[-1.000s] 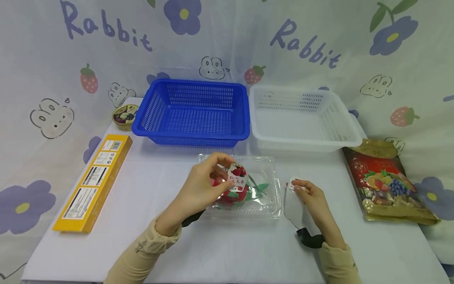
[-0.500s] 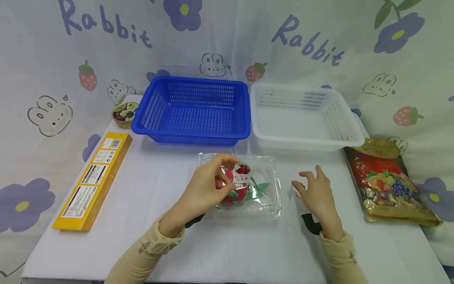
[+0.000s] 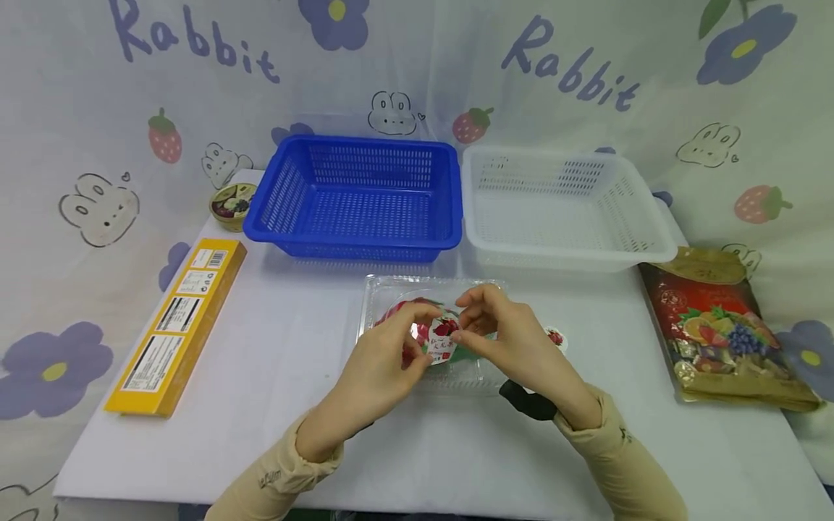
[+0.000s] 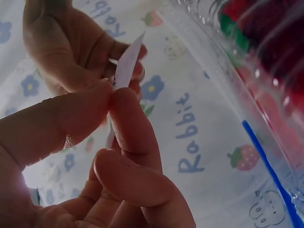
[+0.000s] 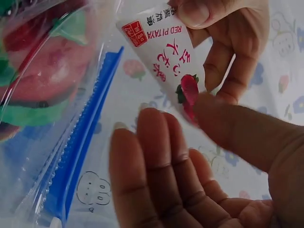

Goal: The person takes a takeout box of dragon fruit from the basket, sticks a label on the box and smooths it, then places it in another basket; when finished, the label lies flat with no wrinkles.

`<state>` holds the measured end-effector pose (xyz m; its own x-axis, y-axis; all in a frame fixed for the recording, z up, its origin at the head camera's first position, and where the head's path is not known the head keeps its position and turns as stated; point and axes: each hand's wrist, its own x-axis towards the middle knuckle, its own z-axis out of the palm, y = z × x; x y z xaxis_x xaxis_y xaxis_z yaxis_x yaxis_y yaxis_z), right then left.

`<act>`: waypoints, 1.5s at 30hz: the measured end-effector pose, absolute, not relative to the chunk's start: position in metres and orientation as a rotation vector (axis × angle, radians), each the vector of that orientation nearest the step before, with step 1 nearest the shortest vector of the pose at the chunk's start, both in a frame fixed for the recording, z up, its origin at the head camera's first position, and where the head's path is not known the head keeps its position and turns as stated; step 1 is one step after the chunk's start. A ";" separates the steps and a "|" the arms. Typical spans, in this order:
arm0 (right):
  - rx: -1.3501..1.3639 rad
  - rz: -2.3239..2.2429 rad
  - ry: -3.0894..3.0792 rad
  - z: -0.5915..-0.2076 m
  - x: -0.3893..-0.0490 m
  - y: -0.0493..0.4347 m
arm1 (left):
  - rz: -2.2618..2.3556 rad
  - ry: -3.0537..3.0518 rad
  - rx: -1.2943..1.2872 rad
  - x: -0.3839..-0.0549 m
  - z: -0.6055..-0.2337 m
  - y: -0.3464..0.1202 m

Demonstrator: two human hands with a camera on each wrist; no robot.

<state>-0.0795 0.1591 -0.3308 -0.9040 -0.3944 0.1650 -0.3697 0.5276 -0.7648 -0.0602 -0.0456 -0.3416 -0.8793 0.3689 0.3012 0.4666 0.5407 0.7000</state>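
My left hand (image 3: 384, 358) pinches a white sticker (image 3: 441, 340) between thumb and forefinger, over the clear plastic box (image 3: 370, 286). Printed on the sticker (image 5: 166, 57) are red dragon fruit and the words "RED PITAYA". My right hand (image 3: 521, 344) is at the sticker's other side, thumb tip right at its edge and the other fingers spread away from it. Inside the lidded box lies red and green fruit (image 5: 52, 76), partly hidden by my hands. Right of the box, a second sticker (image 3: 556, 337) with a red fruit picture lies on the table, partly behind my right hand.
A blue basket (image 3: 352, 250) and a white basket (image 3: 567, 257) stand side by side at the back. On the left are a yellow box (image 3: 179, 318) and a round tin (image 3: 231, 206). A red and gold bag (image 3: 723, 325) lies on the right.
My right hand has let go of the piece with the second sticker, leaving it on the table, and has moved left to the sticker in my left hand. The left hand has stayed nearly in place.
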 end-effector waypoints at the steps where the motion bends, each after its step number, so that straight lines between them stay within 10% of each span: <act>1: -0.694 -1.348 2.731 -0.331 -0.081 0.156 | -1.247 -2.658 -0.704 -0.060 -0.342 -0.045; 45: -0.875 -1.126 2.769 -0.353 -0.080 0.155 | -0.726 -2.673 -0.577 -0.065 -0.388 -0.054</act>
<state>-0.0801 0.1554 -0.3530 -0.8418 -0.5092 0.1792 -0.4898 0.5808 -0.6502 -0.0654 -0.0541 -0.3881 -0.8706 0.2972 0.3920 0.4547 0.7905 0.4104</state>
